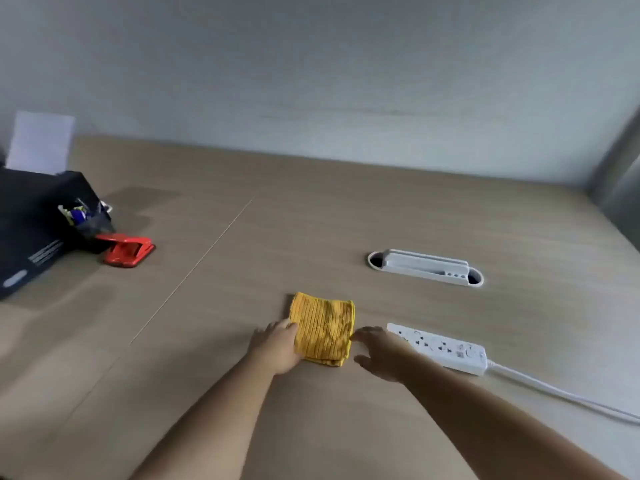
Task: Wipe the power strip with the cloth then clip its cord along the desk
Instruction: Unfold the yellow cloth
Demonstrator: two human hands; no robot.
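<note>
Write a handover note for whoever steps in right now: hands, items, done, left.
Left hand: open, touching the left edge of the folded yellow cloth.
Right hand: open, at the cloth's right edge, holding nothing.
Power strip: flat on the desk, right of the cloth; its cord trails off right, loose.
Done: nothing visibly.
Left: lift cloth, wipe strip, clip cord.

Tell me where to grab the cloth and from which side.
Probably pinch the cloth by its near folded edge, from the left, where the left hand already touches it. It lies flat and folded, layers showing at the near corner; the power strip and right hand crowd its right.
</note>
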